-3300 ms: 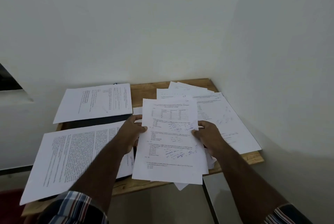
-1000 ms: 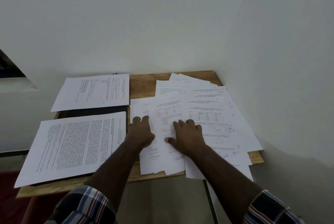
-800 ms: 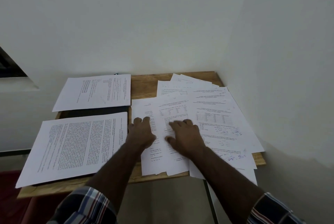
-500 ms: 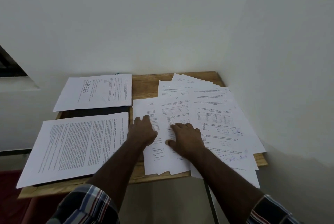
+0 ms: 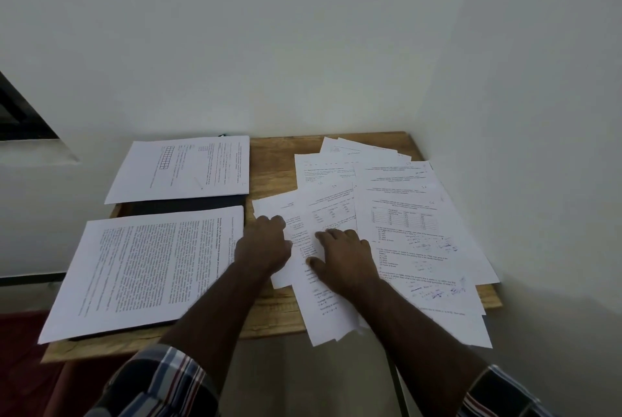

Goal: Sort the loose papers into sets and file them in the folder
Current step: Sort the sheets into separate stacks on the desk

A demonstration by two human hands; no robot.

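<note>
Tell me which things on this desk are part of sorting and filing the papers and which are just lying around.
Part of the job:
fanned loose sheets
dense-text set
grid-page set
dark folder under both sets
left hand, right hand, flat on sheets

Just there:
wooden desk
dark window frame

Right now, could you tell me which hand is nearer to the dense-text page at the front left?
Left. The left hand rests just beside the dense-text page; the right hand lies farther right on the spread papers.
</note>
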